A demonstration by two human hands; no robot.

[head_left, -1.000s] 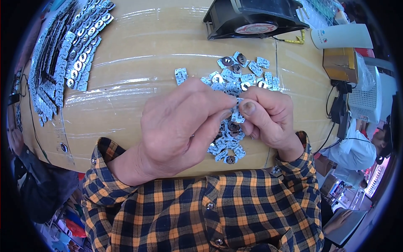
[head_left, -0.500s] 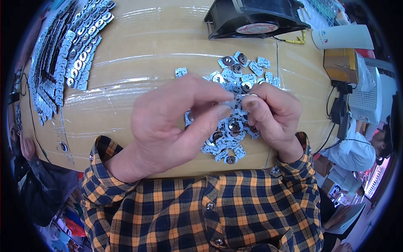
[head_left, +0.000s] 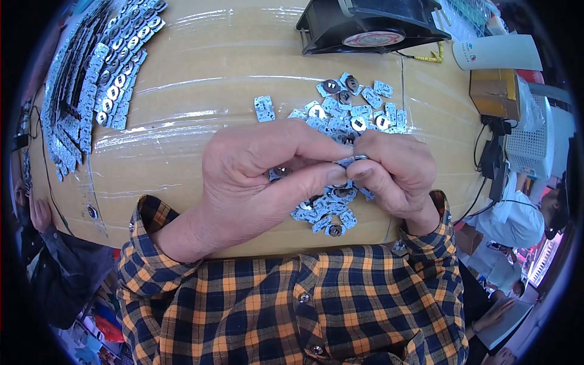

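Above the pile, my left hand [head_left: 249,173] and my right hand [head_left: 398,173] meet with thumb and forefinger pinched. Between their fingertips is a small circuit board [head_left: 345,162], mostly covered, with a shiny round metal edge [head_left: 361,157] showing at the right fingers. Beneath and around the hands lie many small pale boards [head_left: 372,97], several carrying round coin cells [head_left: 317,111]. A single loose board [head_left: 264,108] rests beyond my left knuckles.
Strips of joined boards [head_left: 115,91] are stacked at the far left. A black fan [head_left: 371,24] stands at the back, with a white paper cup [head_left: 496,53], a cardboard box [head_left: 494,94] and a white perforated basket [head_left: 530,143] to its right. Other people sit at both sides.
My left hand has shifted right and slightly nearer, its fingertips closing in against those of my right hand. The loose board behind it is now more fully uncovered.
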